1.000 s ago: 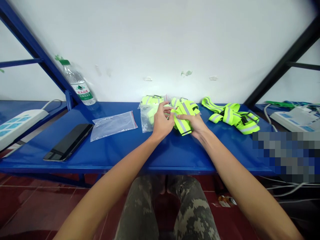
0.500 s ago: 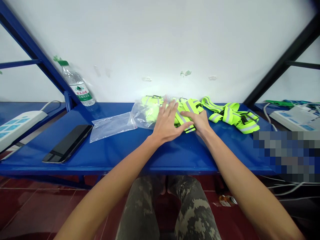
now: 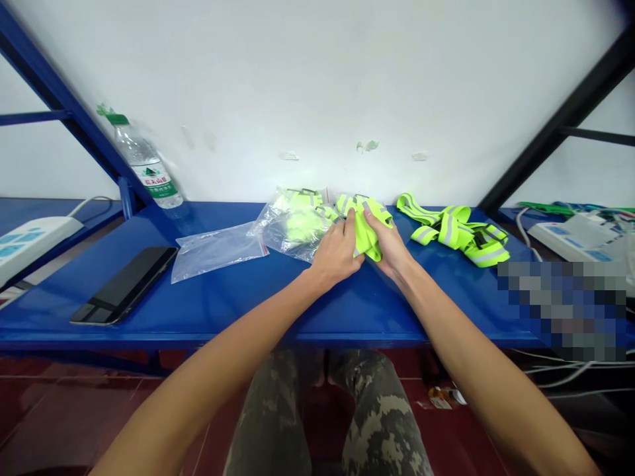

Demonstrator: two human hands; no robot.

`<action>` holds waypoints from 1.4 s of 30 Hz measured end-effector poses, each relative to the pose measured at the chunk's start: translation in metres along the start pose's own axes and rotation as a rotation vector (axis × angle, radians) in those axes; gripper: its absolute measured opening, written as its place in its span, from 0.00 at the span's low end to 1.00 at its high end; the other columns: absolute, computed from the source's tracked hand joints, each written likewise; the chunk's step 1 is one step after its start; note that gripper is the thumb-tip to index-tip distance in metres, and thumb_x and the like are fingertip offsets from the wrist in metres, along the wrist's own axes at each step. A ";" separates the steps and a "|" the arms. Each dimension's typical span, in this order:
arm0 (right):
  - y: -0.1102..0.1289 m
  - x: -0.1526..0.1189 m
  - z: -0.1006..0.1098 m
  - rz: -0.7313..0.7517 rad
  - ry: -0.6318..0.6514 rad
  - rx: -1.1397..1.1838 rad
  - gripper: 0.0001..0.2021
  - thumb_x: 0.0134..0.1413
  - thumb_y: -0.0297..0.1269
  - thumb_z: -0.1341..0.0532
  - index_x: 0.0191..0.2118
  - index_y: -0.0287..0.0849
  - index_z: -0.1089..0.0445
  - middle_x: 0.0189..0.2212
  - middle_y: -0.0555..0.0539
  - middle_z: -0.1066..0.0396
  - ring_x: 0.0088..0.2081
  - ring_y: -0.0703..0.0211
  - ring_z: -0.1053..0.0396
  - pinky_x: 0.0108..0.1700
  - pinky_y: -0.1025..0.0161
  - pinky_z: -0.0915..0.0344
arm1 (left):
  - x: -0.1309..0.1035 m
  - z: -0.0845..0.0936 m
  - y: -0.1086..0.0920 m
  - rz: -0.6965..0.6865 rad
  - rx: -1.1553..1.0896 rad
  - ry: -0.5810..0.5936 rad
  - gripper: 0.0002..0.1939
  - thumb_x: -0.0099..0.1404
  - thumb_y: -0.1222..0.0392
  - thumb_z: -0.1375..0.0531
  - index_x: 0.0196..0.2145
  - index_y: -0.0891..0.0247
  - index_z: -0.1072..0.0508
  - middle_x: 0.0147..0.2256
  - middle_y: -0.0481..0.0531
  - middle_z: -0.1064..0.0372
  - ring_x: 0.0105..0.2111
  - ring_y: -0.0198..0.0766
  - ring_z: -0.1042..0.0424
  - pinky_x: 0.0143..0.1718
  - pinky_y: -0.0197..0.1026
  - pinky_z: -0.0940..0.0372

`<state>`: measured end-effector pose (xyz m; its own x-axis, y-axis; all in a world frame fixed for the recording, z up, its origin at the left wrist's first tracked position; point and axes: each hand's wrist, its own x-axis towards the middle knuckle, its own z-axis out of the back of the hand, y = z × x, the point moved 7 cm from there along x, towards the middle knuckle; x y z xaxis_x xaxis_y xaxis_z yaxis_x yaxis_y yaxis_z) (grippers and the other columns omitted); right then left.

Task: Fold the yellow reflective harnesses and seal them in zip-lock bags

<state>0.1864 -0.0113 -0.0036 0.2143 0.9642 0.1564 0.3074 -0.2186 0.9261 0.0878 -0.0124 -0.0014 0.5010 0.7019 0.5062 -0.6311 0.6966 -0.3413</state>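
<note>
A folded bundle of neon yellow strap (image 3: pixel 368 238) with grey reflective stripes is held between my two hands over the blue table. My left hand (image 3: pixel 338 248) closes on its left side, fingers curled. On its right side my right hand (image 3: pixel 388 243) grips it, the thumb on top. Just left of the bundle, clear plastic bags with yellow straps (image 3: pixel 302 225) inside lie near the wall. A flat clear bag (image 3: pixel 221 251) is beside them on the left. Another loose tangle of yellow straps (image 3: pixel 454 231) with black buckles rests to the right.
A black phone (image 3: pixel 124 285) lies at the left of the blue table (image 3: pixel 208 314). Behind it a water bottle (image 3: pixel 149 168) leans by the wall. White power strips (image 3: pixel 37 241) and cables are at both sides. Blue frame bars rise at left; dark ones rise at right.
My left hand has gone from lying spread over the straps to curled fingers gripping the bundle. The bundle looks more compact and is turned between both hands. The view has shifted slightly.
</note>
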 end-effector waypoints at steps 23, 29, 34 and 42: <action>-0.012 -0.014 -0.007 -0.215 0.176 0.072 0.32 0.27 0.34 0.21 0.46 0.45 0.26 0.43 0.46 0.20 0.46 0.50 0.23 0.44 0.59 0.25 | 0.000 0.003 0.008 -0.121 -0.286 -0.058 0.53 0.55 0.66 0.38 0.72 0.62 0.62 0.66 0.67 0.56 0.67 0.59 0.52 0.67 0.61 0.49; -0.013 -0.011 0.000 -0.206 0.162 0.017 0.28 0.26 0.28 0.23 0.41 0.43 0.25 0.38 0.46 0.21 0.38 0.51 0.22 0.34 0.62 0.26 | 0.000 0.010 0.012 -0.111 -0.387 0.049 0.67 0.47 0.43 0.26 0.71 0.60 0.61 0.69 0.68 0.58 0.69 0.61 0.55 0.67 0.64 0.52; -0.011 -0.006 0.015 -0.193 0.019 -0.035 0.24 0.31 0.29 0.25 0.41 0.43 0.25 0.39 0.44 0.20 0.37 0.49 0.22 0.31 0.60 0.25 | -0.002 0.031 0.009 -0.137 -0.206 0.052 0.60 0.47 0.45 0.26 0.70 0.63 0.51 0.67 0.69 0.52 0.68 0.63 0.52 0.66 0.64 0.49; -0.011 0.002 0.034 -0.219 -0.185 -0.012 0.23 0.31 0.26 0.26 0.40 0.42 0.27 0.37 0.45 0.20 0.34 0.52 0.23 0.26 0.61 0.25 | 0.001 0.042 0.031 0.074 -0.241 0.012 0.26 0.58 0.65 0.35 0.55 0.66 0.28 0.46 0.59 0.25 0.39 0.42 0.25 0.44 0.46 0.28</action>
<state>0.2151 -0.0121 -0.0256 0.3101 0.9441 -0.1121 0.3544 -0.0054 0.9351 0.0440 0.0033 0.0214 0.4665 0.7528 0.4644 -0.5076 0.6578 -0.5565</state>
